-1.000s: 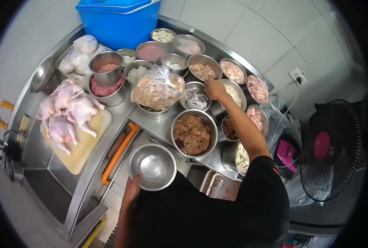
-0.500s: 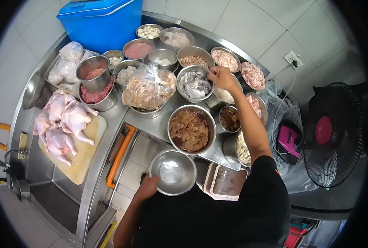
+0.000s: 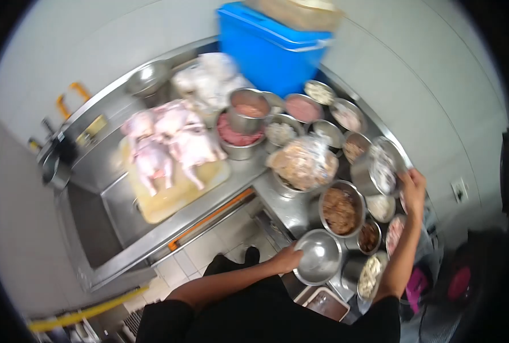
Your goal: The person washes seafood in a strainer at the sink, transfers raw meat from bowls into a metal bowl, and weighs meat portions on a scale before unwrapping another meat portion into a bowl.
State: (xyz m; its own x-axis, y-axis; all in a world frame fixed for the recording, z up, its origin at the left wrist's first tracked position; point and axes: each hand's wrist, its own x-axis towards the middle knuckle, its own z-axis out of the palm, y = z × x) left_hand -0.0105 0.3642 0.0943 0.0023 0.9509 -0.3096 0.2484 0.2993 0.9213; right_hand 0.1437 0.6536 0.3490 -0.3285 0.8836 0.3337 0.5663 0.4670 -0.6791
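Observation:
My left hand (image 3: 287, 259) is closed on the rim of an empty steel bowl (image 3: 318, 264), held low in front of my body. Reaching to the far right, my right hand (image 3: 413, 186) grips the rim of a steel pot (image 3: 364, 176). That pot leans over, its mouth facing right, with glossy grey-white strips (image 3: 383, 168) inside; the blur hides exactly what they are. Nearer to me stands a pot of brown marinated meat (image 3: 340, 211). Beside it is a tied plastic bag of pale pieces (image 3: 305, 163) resting on another pot.
Several raw whole chickens (image 3: 151, 154) lie on a yellowish cutting board (image 3: 166, 208) over the sink (image 3: 89, 223). A blue cooler box (image 3: 271, 51) stands at the back. Pots of minced meat (image 3: 240, 131) and other ingredients crowd the counter. A fan (image 3: 457, 286) is at right.
The view has swung left, so everything appears shifted right. My right hand now has the pot of grey-white strips by its rim, and the pot has tipped. My left hand still holds the bowl.

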